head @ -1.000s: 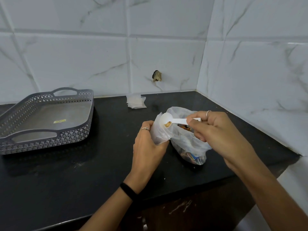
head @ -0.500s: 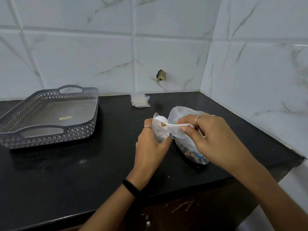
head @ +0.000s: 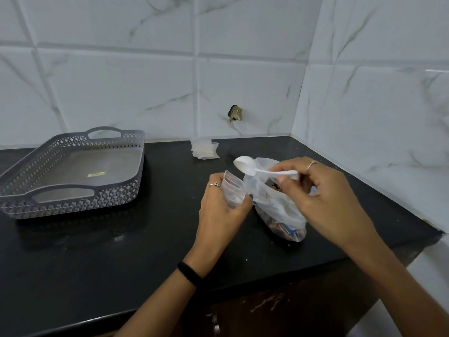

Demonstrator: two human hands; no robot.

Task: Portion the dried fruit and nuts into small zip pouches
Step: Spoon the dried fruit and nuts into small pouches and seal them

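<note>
Small zip pouch (head: 232, 192) gripped upright in the left hand (head: 220, 210), fingers curled round its lower half and mouth turned up — held so to keep the opening free and steady for the next spoonful; a little dark content inside, probably fruit or nuts, though hard to make out through the plastic. White plastic spoon (head: 245, 165) pinched by its handle in the right hand (head: 323, 203), thumb and curled fingers closed on the stem, bowl raised above and between pouch and bag, seemingly empty; poised there, by the look of it, to dip again. Large clear bag of dried fruit and nuts (head: 279, 210) lying on the black counter (head: 97, 251) just beside the pouch, mouth slack and open toward the spoon — kept close so the scoop has little way to travel. Spare empty pouches (head: 204, 150) stacked near the back wall, within reach but out of the working space; grey perforated tray (head: 73, 190) well apart to the left, holding only a small yellow label, likely waiting for filled pouches. Portioning judged early: none in the tray yet.
</note>
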